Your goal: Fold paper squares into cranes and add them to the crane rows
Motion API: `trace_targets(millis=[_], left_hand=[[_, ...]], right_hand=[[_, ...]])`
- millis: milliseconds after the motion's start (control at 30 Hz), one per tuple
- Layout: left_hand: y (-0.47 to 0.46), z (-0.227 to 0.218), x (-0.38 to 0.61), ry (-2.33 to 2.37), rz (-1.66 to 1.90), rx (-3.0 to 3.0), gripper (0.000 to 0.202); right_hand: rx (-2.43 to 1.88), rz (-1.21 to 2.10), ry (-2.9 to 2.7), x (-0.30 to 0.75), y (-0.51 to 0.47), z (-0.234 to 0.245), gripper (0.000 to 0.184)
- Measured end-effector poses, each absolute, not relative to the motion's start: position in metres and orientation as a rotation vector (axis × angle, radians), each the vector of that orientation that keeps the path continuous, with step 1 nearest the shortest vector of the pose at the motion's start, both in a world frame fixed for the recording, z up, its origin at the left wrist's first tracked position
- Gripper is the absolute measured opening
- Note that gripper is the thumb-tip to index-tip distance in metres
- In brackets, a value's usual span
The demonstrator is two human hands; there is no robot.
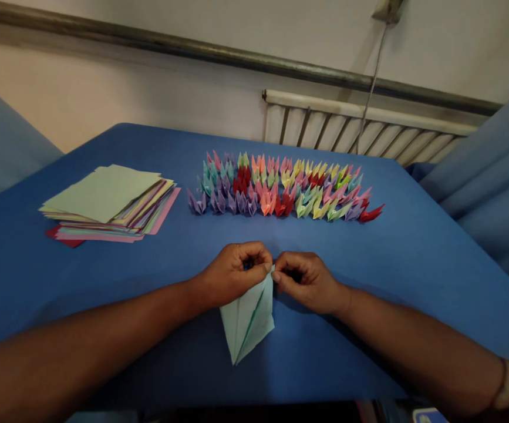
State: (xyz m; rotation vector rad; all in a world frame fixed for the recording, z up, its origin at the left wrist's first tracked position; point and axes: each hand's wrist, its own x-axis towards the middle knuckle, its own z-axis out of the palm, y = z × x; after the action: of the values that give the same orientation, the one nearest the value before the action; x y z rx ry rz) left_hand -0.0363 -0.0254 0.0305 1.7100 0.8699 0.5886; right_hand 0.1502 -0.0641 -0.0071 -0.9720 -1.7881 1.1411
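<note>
A pale green sheet of origami paper (249, 317), folded into a kite-like shape with creases down it, hangs point downward at the near middle of the table. My left hand (239, 271) pinches its top corner between thumb and index finger. At the same corner my right hand (307, 279) is closed too, thumb against fingertip, on the paper's right edge. The two hands' fingertips almost meet there, and they hide the very tip of the paper.
Behind my hands stand several rows of folded paper cranes (285, 188) in many colours. To the left lies a thick stack of coloured paper sheets (108, 197). Beneath everything is a blue-covered table (148, 335); a radiator (360, 120) and a pipe (219, 50) run along the wall.
</note>
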Motion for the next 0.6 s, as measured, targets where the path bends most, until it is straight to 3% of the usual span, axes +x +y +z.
trace_targets(millis=[600], left_hand=[[-0.0283,0.0309,-0.0386,0.881,0.609,1.899,0.008]], right_hand=[[-1.042,1.162,-1.752,0.1494,-0.0640,-0.0099,0.014]])
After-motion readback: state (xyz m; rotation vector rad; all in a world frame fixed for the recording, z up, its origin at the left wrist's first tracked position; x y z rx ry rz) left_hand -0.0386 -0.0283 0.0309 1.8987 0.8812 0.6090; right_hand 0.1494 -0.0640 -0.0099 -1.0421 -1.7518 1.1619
